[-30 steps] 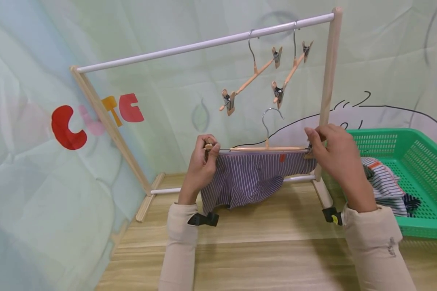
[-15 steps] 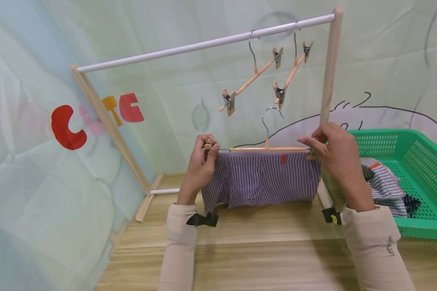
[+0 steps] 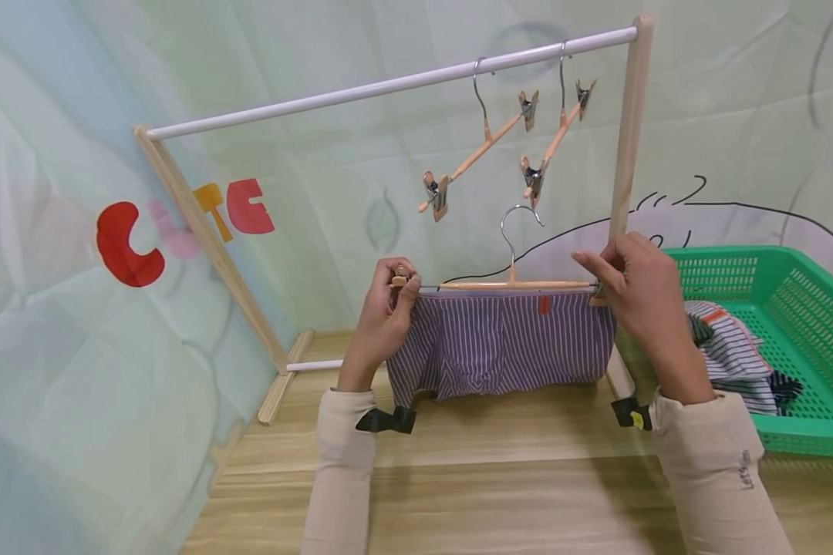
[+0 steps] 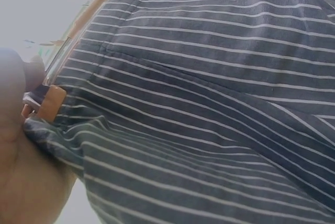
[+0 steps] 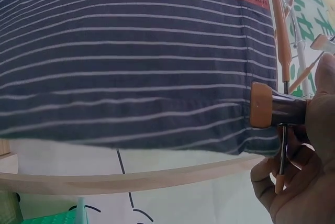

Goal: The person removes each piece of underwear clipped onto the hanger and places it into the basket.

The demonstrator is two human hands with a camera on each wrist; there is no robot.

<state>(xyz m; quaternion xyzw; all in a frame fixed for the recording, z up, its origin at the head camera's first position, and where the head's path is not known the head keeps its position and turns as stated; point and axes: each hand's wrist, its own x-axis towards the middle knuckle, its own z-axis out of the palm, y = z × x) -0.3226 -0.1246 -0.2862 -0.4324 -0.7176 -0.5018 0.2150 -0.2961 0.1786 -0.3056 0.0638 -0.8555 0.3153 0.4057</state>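
Striped underpants (image 3: 500, 339) hang by the waistband from a clip hanger (image 3: 472, 285), held level over the table. My left hand (image 3: 385, 324) grips the hanger's left clip (image 4: 51, 103) together with the cloth corner. At the other end, my right hand (image 3: 642, 304) pinches the right clip (image 5: 261, 104) between thumb and fingers. That clip's tip lies over the waistband edge in the right wrist view. A red label (image 3: 544, 305) shows on the waistband. The hanger's metal hook (image 3: 510, 231) points up, free of any rail.
A wooden rack with a white rail (image 3: 361, 91) stands behind. Two bare clip hangers, one left (image 3: 486, 145) and one right (image 3: 562, 135), hang from it. A green basket (image 3: 805, 435) on the right holds striped clothes (image 3: 729, 354).
The underpants' right half, bunched up before, now hangs spread out flat. My right hand has shifted slightly right with the clip. The left hand has stayed in place.
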